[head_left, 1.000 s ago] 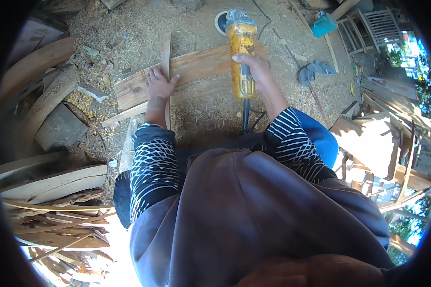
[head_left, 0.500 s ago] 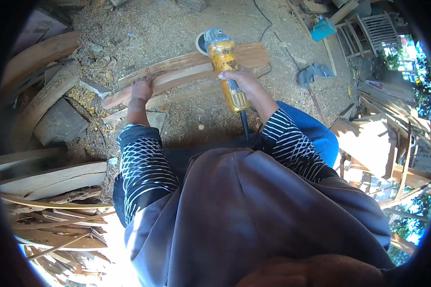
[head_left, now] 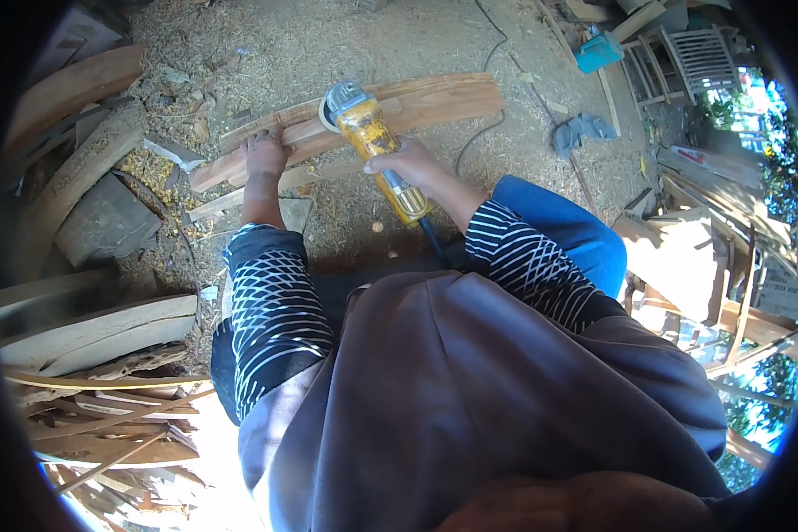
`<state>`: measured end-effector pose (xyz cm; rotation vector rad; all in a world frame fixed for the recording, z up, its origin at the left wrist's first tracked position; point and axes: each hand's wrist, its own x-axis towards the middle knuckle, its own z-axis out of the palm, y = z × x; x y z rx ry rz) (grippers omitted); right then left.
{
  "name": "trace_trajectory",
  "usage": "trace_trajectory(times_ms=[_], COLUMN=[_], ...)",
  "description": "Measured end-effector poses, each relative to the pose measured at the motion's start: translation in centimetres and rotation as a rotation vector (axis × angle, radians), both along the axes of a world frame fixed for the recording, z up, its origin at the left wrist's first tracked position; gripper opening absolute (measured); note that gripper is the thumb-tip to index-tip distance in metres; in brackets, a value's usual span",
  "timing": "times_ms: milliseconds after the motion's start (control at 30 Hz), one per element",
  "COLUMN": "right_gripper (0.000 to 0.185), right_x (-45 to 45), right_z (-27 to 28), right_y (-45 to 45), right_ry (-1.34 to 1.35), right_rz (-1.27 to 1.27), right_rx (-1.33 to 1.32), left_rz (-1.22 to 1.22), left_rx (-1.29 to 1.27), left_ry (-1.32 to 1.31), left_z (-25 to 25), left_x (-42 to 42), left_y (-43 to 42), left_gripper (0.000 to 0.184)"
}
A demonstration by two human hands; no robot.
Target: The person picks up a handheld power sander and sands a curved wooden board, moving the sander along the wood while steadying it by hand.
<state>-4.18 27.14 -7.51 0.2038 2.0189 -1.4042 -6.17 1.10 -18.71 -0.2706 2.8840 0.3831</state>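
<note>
My right hand (head_left: 408, 166) is wrapped round the body of a yellow angle grinder (head_left: 368, 133). The grinder's round disc (head_left: 327, 116) is at the narrow wooden strip (head_left: 303, 133); whether they touch is unclear. Gripped at its left part by my left hand (head_left: 266, 155), the strip lies along a wider curved board (head_left: 452, 97) on the ground. Another thin wood piece (head_left: 217, 206) lies nearer to me, below my left hand. A black cord runs from the grinder's rear end toward my lap.
Curved timbers (head_left: 80, 89) and a grey block (head_left: 111, 222) lie at the left, with a pile of wood scraps (head_left: 106, 426) below. A teal container (head_left: 598, 52), grey cloth (head_left: 582, 133) and slatted wooden chair (head_left: 700, 60) are at the right.
The grinder has moved left and toward the wooden strip, tilting further. The strip has swung from upright in view to lying along the board, with my left hand now on its left part.
</note>
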Motion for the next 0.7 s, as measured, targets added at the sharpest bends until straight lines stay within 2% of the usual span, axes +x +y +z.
trace_trajectory(times_ms=[233,400,433,533,700], right_gripper=[0.055,0.057,0.052,0.056,0.054], right_x=[-0.2,-0.6,-0.6,-0.8,-1.4], right_z=[-0.4,-0.3,-0.3,0.1,0.9], right_y=[0.8,3.6,4.1,5.4,7.6], right_ry=[-0.015,-0.022,-0.052,-0.017,-0.031], right_rz=[-0.002,-0.087,-0.146,-0.188,-0.282], right_rx=[0.009,0.011,0.048,0.115,0.054], left_rz=[0.025,0.018,0.021,0.025,0.053], left_rx=[0.015,0.022,0.019,0.033,-0.018], left_ry=[0.087,0.062,0.048,0.041,-0.026], left_z=[-1.0,-1.0,-1.1,-1.0,-0.4], left_x=[0.4,0.4,0.3,0.2,-0.1], left_y=[-0.1,-0.1,-0.1,-0.1,0.3], left_gripper=[0.054,0.054,0.054,0.054,0.053])
